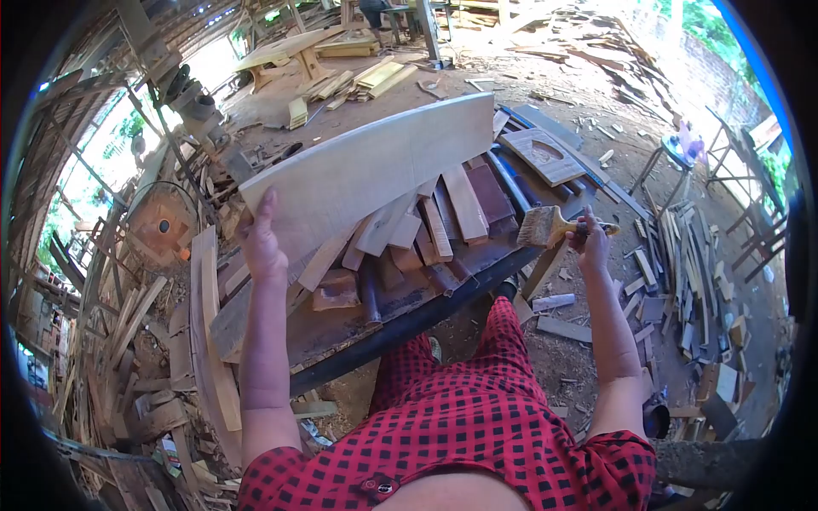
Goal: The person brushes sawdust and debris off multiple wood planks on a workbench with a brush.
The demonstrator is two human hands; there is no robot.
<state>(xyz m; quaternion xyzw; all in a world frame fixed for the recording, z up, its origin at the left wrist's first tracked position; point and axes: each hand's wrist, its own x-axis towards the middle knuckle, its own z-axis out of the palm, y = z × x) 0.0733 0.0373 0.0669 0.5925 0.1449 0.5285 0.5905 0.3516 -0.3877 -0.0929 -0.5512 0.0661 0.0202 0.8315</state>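
A long, pale wooden board stands on its edge, tilted, above the workbench. My left hand grips its left end, thumb on the near face; the fingers behind the board are hidden. My right hand is closed round the handle of a wide brush, whose bristles point left, apart from the board. Beneath the board, cut wood pieces lie side by side on the bench. A wooden panel with a carved oval rests at the bench's far right.
Stacked wood strips lie on the ground at right, near a stool. More planks lean at the left. Behind the bench are a wooden table and a seated person, partly visible.
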